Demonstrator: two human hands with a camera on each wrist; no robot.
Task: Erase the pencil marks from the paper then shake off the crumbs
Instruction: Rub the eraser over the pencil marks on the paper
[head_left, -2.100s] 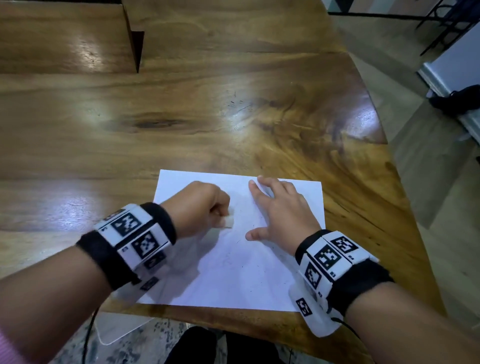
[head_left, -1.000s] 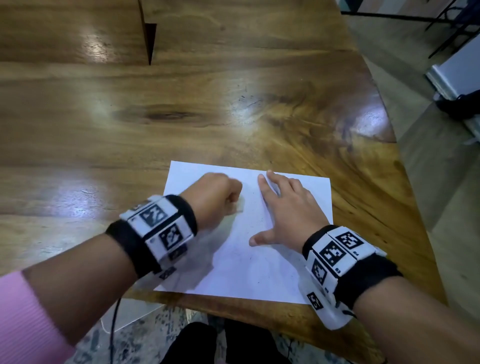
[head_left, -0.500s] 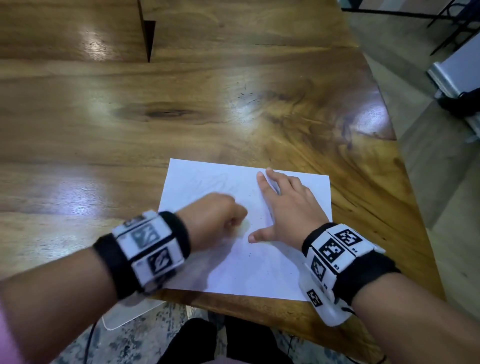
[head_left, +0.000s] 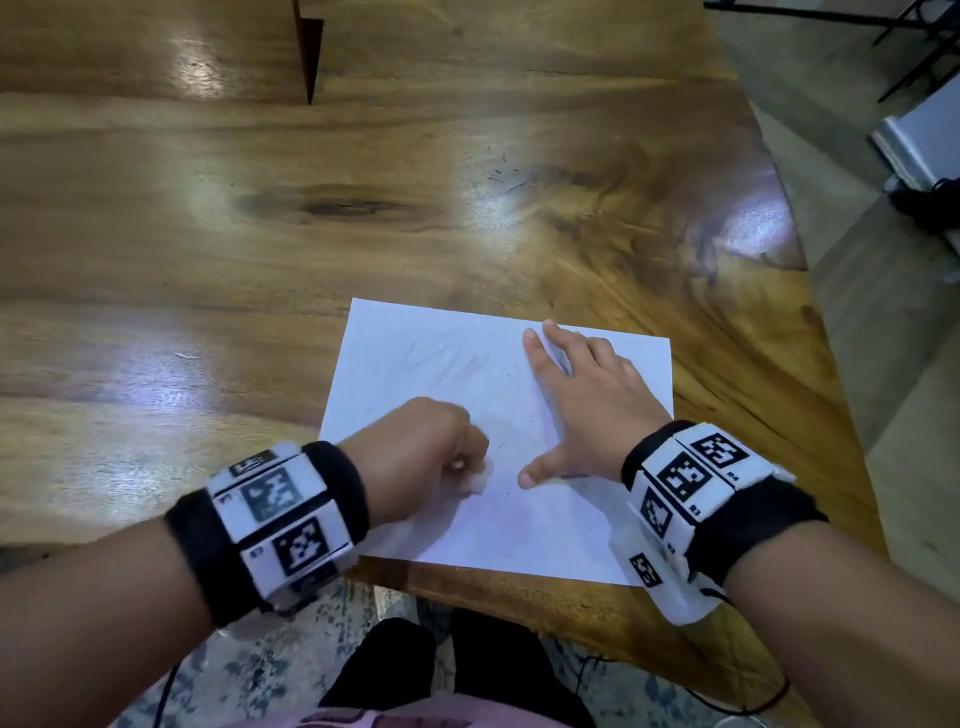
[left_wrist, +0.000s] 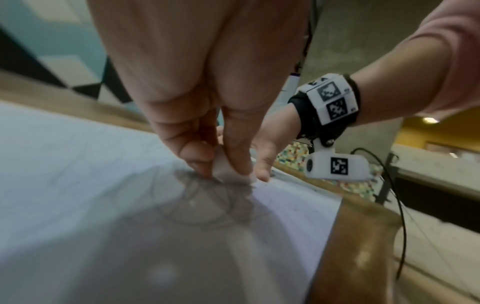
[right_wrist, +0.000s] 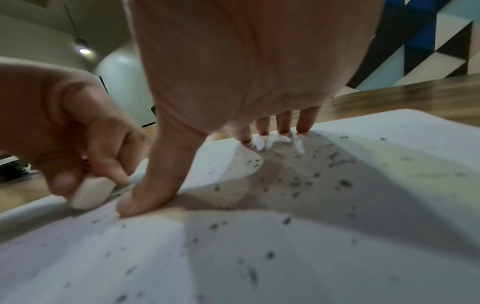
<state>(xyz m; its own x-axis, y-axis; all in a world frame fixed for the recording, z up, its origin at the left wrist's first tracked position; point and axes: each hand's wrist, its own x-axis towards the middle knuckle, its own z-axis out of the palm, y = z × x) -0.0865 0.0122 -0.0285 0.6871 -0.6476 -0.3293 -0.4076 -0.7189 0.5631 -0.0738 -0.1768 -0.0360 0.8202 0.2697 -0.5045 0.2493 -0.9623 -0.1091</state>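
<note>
— Where am I looking from?
— My head view looks down over the bench (head_left: 467, 218); both wrist views sit low, close above the paper (right_wrist: 285, 257) — each catching the opposite hand.

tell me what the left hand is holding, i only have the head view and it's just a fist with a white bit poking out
Observer: The left hand pinches a white eraser between thumb and fingers, its end down on the paper.
Operator: any pencil left under it
Observer: Yes, the left wrist view shows grey curved pencil lines right under the eraser.
Operator: crumbs building up?
Observer: The right wrist view shows dark crumbs scattered over the sheet around the right hand, whose fingertips and thumb press the paper flat.
</note>
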